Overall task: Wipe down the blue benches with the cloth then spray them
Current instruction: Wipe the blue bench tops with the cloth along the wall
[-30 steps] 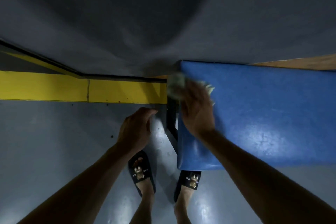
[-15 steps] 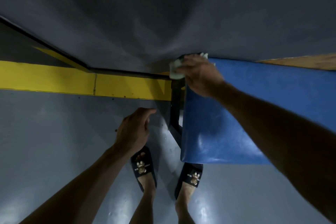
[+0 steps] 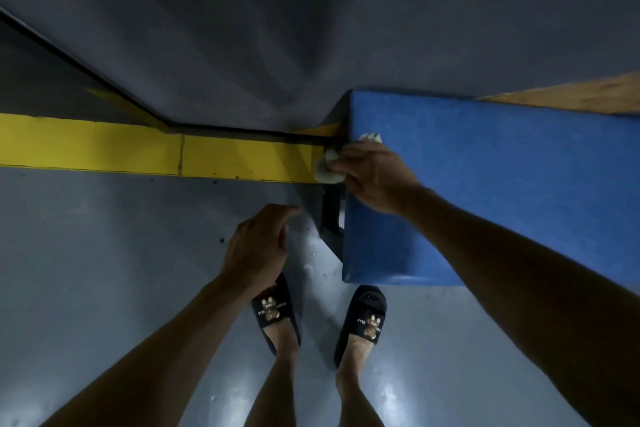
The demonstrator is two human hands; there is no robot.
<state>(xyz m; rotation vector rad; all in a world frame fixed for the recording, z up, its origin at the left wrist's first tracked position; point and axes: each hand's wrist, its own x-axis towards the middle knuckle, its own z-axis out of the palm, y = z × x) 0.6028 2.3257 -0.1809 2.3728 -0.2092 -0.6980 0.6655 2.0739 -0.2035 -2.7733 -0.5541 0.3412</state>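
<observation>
One blue bench (image 3: 485,191) is in view, standing against the grey wall (image 3: 311,28). The right hand (image 3: 372,177) grips a pale cloth (image 3: 327,168) bunched under its fingers, pressing it on the bench's left end edge. The left hand (image 3: 258,246) hangs over the floor (image 3: 104,253), fingers loosely curled, holding nothing. Judgement: wiping is under way at this end; how much of the surface is done cannot be told. No spray bottle is visible, so spraying remains
</observation>
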